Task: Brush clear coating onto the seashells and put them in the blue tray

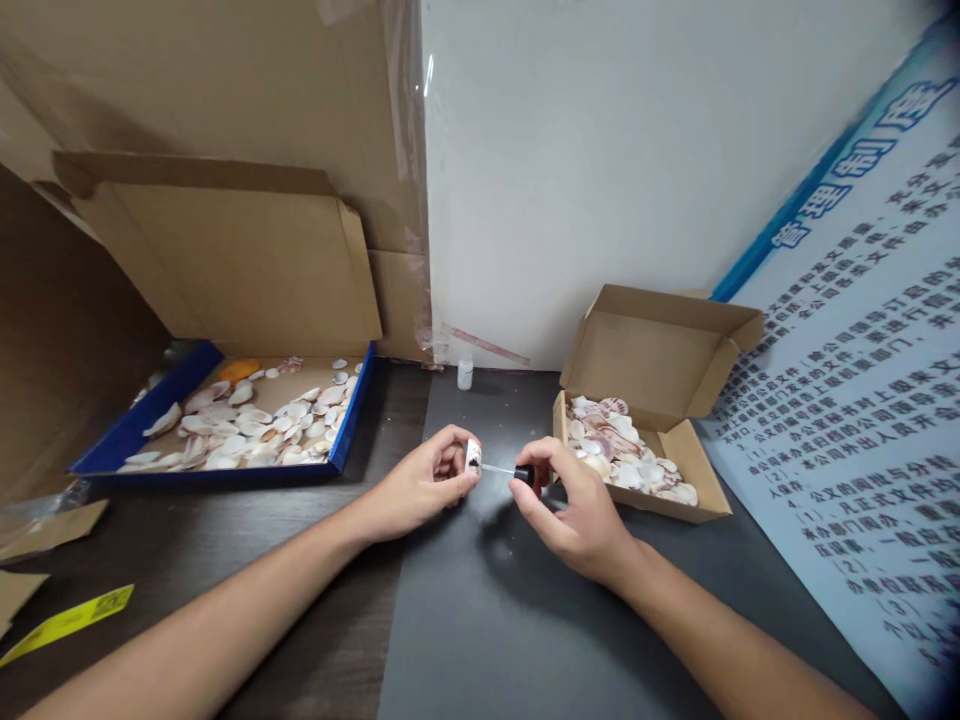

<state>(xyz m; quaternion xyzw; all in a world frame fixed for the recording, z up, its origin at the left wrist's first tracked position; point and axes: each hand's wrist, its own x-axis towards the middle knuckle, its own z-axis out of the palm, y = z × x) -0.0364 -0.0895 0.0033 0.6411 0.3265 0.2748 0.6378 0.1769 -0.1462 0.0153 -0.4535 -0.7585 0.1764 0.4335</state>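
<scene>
Near the middle of the view, my left hand [431,475] pinches a small whitish shell [472,455] with a dark mark on it. My right hand [574,505] holds a black cap [524,475] between thumb and fingers. From the cap a thin pale stem [496,469] points left, its tip at the shell; whether it touches is too small to tell. Behind both hands a small white bottle [465,375] stands upright near the wall.
A blue-edged box [346,432] with many shells lies open at the left. At the right stands an open brown cardboard box [705,475] of shells. A yellow strip [69,622] and cardboard scraps [56,530] lie at the left edge. A printed sheet [847,420] leans at the right.
</scene>
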